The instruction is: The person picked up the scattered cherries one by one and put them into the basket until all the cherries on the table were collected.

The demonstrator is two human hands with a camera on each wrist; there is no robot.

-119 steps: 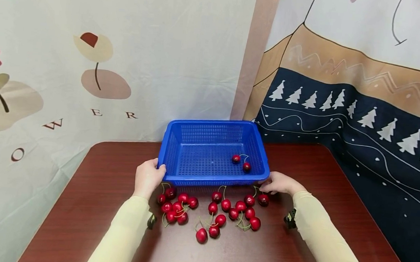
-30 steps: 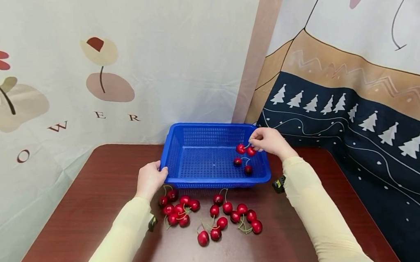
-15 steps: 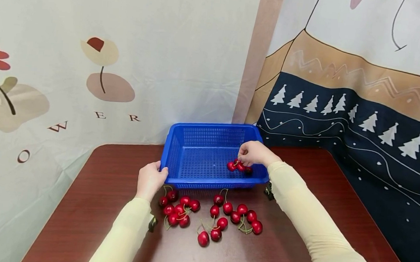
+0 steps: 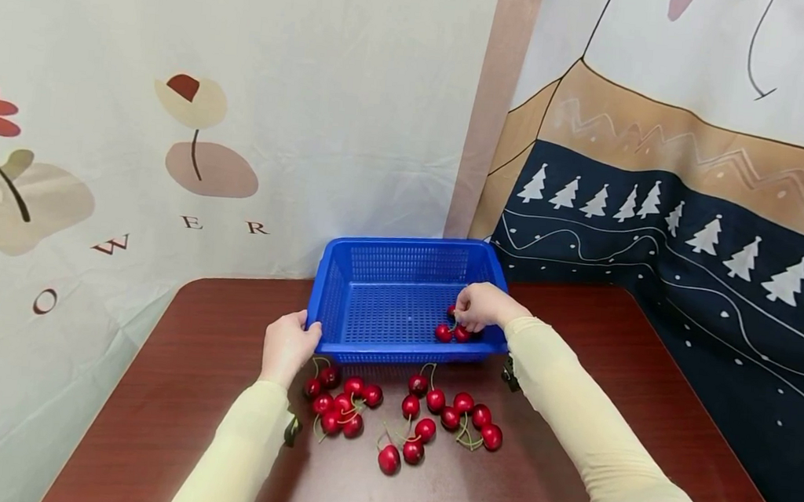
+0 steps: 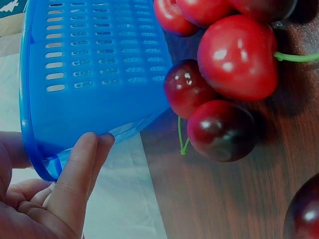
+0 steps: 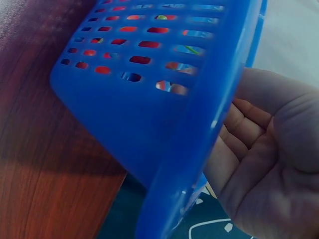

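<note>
A blue plastic basket (image 4: 394,350) stands at the back of the table. My left hand (image 4: 290,346) grips its left front corner, thumb over the rim and fingers below, as the left wrist view also shows. My right hand (image 4: 488,305) is down inside the basket's right end, its fingertips pinching the stems of a red cherry pair (image 4: 443,333). Another cherry (image 4: 451,311) shows beside those fingertips; the rest of that spot is hidden by the hand. In the right wrist view the basket wall (image 6: 114,114) hides the fingertips, and red shows through its slots.
Several cherries (image 4: 342,403) with green stems lie clustered before the basket's left front. More cherries (image 4: 481,416) lie right of the middle, and a cherry (image 4: 389,459) sits nearest me. A printed cloth (image 4: 355,121) hangs behind the brown table (image 4: 206,393).
My right hand has carried a cherry pair from the table over the basket's right rim and lowered it inside, moving left and toward me. My left hand keeps its grip on the corner.
</note>
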